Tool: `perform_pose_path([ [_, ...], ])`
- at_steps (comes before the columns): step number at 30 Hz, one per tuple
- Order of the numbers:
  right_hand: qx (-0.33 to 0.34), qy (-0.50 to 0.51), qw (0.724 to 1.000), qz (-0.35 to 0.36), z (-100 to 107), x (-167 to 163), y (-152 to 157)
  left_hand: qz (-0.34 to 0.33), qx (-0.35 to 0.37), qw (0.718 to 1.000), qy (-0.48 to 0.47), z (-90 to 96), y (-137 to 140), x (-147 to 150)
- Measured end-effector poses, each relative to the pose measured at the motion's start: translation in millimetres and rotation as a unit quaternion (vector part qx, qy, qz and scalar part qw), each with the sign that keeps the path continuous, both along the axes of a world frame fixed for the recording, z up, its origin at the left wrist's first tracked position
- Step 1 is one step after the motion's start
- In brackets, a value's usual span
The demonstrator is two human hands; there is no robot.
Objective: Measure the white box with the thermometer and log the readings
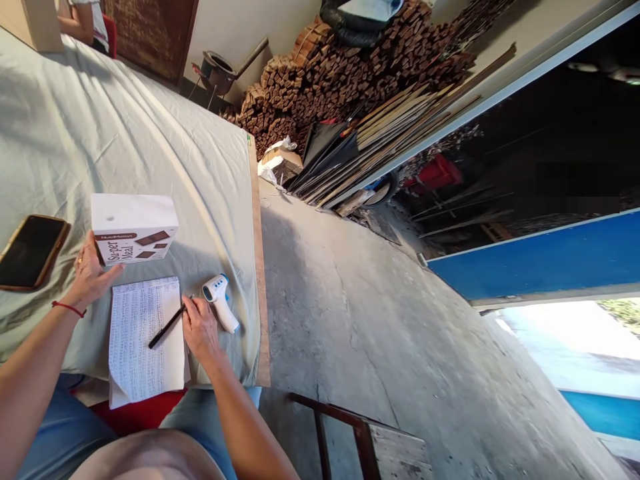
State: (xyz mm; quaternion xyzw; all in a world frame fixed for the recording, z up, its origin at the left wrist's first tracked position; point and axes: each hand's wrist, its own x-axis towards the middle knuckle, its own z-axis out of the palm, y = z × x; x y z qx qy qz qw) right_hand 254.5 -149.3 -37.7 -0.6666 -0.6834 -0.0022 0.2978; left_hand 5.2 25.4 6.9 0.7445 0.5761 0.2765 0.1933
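My left hand (93, 277) is at the lower left corner of a white box (134, 213) with brown print. Its fingers lie along the box's side and its thumb along the bottom front edge. An open notebook (143, 373) full of handwritten lines lies in front of the box, at the table's edge. My right hand (200, 327) rests at the notebook's right side, fingers closed around the tip end of a black pen (167, 327) that slants across the page. Just right of that hand lies a white and blue infrared thermometer (221, 303).
A phone (31, 252) in a brown case lies left of the box on the cloth-covered table (125, 133). A cardboard box (37, 23) and a seated person (83, 20) are at the far left. Stacked firewood (320, 80) lines the wall; a wooden chair (360, 433) stands at right.
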Motion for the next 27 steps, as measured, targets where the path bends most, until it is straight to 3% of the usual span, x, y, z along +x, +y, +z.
perform_pose_path([
  [2,0.02,0.003,1.0,-0.011,7.3,6.0,-5.5,0.028,-0.035,0.999,-0.015,-0.4,1.5,2.8],
  [5,0.025,0.003,0.994,-0.102,17.4,25.2,-12.2,0.04,-0.063,0.997,-0.011,1.0,2.7,5.7],
  [8,-0.093,0.007,0.971,-0.221,24.8,47.0,-12.0,0.046,-0.057,0.997,-0.002,1.8,1.6,6.2],
  [11,-0.203,0.054,0.944,-0.253,30.9,58.6,-6.7,0.06,-0.04,0.997,-0.025,2.2,-2.9,4.8],
  [13,-0.207,0.123,0.941,-0.237,36.0,57.7,-2.7,0.052,-0.043,0.996,-0.059,3.6,-7.0,3.2],
  [16,-0.156,0.306,0.923,-0.174,48.0,42.6,3.7,0.017,-0.053,0.993,-0.105,6.9,-12.2,1.5],
  [20,-0.113,0.55,0.826,-0.04,72.2,4.6,20.3,0.019,-0.032,0.995,-0.088,6.3,-14.6,1.4],
  [23,-0.121,0.652,0.749,0.016,88.7,-24.2,38.7,0.024,-0.006,0.998,-0.055,1.9,-14.5,1.5],
  [27,-0.13,0.691,0.71,0.035,97.9,-46.0,55.2,0.003,0.01,0.998,-0.066,-1.8,-14.8,1.4],
])
